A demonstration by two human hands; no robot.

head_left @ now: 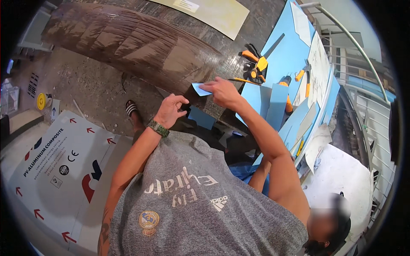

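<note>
Light-blue piece [199, 89] is pinched in your right hand [225, 92], sticking out left past the fingertips, by the near edge of the brown streaked surface [128, 36]. It's small and partly covered by your fingers, so its long axis is hard to call. Right forearm slants up-left from lower right, hand pointing left. Your left hand [170, 112] is empty, fingers loosely curled toward the piece, lower left of it, not touching.
</note>
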